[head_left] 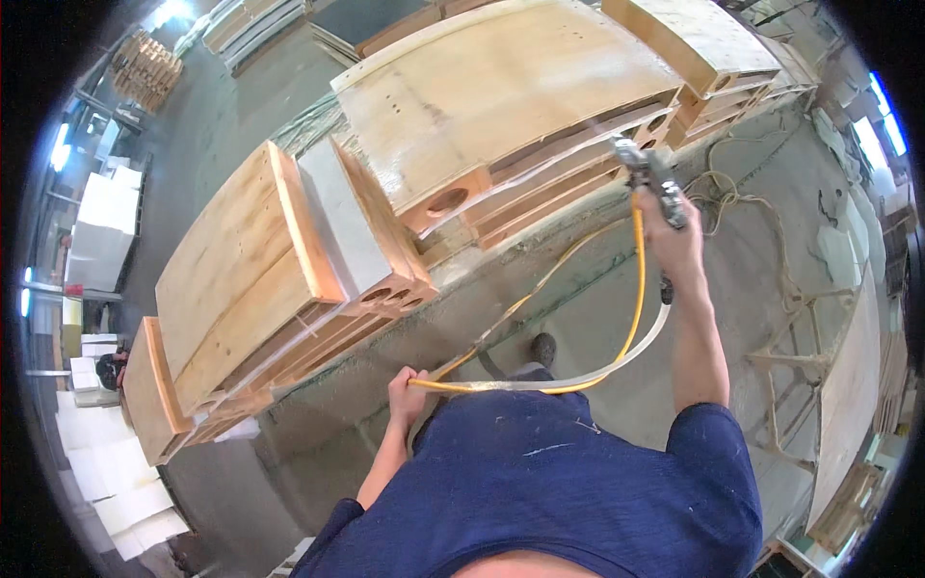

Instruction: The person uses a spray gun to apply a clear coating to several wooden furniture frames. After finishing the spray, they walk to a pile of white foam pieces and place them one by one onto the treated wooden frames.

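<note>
My right hand [673, 236] is wrapped round the grip of a metallic spray gun [655, 178], arm stretched forward. The gun's nozzle points at the near side of a large curved plywood frame [511, 87] with round holes in its side. A faint pale mist seems to hang by the nozzle. From the gun a yellow hose [641, 279] and a whitish clear hose [641, 349] loop down across my waist. Low on the left, my left hand [405, 393] is closed round these hoses. Their surface looks wet or shiny in places.
More plywood frames [241, 279] stand in a row to the left, and others [699, 43] at the far right. Coiled hose [718, 193] lies on the floor at right, near a wooden rack [795, 356] and a leaning board [848, 395]. White foam blocks [101, 222] are stacked at far left.
</note>
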`<action>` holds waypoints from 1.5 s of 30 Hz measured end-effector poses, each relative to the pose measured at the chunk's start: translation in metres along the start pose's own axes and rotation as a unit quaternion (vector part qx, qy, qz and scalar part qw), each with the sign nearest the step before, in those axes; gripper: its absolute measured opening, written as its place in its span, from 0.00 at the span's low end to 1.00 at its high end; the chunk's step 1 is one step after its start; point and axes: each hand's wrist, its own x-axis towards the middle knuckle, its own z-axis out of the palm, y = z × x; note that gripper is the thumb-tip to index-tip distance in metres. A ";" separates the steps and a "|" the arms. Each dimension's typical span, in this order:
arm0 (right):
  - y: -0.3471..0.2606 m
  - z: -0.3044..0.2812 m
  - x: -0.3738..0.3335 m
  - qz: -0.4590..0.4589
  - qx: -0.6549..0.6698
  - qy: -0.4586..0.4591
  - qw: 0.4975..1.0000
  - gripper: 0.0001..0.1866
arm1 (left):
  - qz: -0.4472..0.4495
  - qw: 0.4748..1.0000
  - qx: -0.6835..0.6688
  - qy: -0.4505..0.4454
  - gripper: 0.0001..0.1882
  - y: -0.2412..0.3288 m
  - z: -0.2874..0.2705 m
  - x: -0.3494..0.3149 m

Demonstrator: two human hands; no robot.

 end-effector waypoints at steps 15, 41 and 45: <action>-0.112 0.114 -0.160 -0.038 -0.094 -0.135 0.986 0.15 | 0.048 0.989 -0.009 -0.139 0.17 -0.082 -0.110 0.043; 0.029 -0.076 -0.039 0.122 -0.010 0.192 0.974 0.16 | 0.124 0.983 0.091 -0.100 0.16 0.013 -0.026 0.024; 0.032 -0.097 -0.011 0.125 0.008 0.250 0.960 0.15 | 0.092 0.985 0.104 -0.098 0.16 0.017 -0.009 -0.002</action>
